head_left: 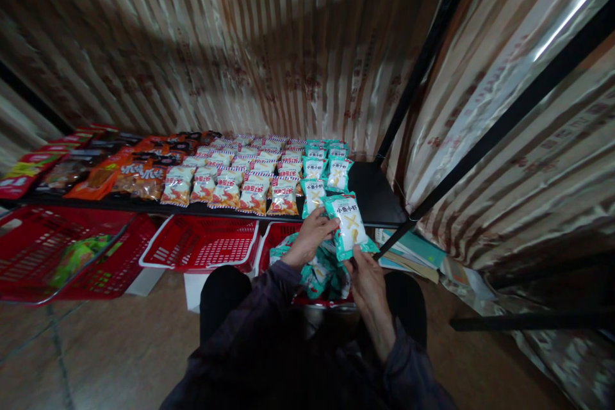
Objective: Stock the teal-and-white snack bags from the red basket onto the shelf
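Observation:
A teal and white snack bag is held up in front of the shelf's edge, its printed face toward me. My left hand grips its left side, and my right hand pinches its lower edge. Right behind the left fingers, a matching bag stands at the front of the black shelf. More of these teal bags stand in two columns behind it. Below my hands, a red basket holds a pile of teal bags.
Left of the teal bags stand rows of white and orange snack bags, then orange packets and red packets. Two more red baskets sit under the shelf. A black metal post slants on the right, near flattened cardboard.

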Available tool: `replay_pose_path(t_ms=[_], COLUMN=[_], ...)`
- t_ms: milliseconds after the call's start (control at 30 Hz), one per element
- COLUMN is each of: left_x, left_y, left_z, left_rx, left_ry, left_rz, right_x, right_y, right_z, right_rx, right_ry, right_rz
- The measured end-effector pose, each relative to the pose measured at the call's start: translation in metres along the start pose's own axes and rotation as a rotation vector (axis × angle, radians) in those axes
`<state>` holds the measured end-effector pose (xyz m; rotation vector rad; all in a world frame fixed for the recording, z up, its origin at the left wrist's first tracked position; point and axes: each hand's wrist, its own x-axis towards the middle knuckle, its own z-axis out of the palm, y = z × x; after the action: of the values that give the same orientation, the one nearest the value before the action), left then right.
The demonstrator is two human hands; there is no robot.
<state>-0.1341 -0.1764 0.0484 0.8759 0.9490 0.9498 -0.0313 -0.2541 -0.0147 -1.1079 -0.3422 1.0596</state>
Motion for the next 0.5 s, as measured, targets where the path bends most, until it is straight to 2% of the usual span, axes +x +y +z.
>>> replay_pose_path(t_ms=[133,233,400,500], left_x=[0.004,0.006,0.010,0.015], left_y=[-0.004,-0.008,-0.016,-0.022], left_z=[0.002,0.004,0.005,0.003], left_rx=[0.036,0.031,-0.051,-0.054], left_ry=[0.019,0.043,-0.007,-0.003], left_rz=[0.026,0.036,0.088,0.113], right_x=[0.002,0.000,-0.001,0.003], right_y=[0.005,0.008,0.012,0.014], right_z=[-0.002,-0.002,-0.007,-0.017], right_rx=[-0.026,0.002,0.034,-0.006], right_ry=[-0.011,-0.017,-0.006,0.022], right_rz=[-0.018,0.020,0.095,0.070])
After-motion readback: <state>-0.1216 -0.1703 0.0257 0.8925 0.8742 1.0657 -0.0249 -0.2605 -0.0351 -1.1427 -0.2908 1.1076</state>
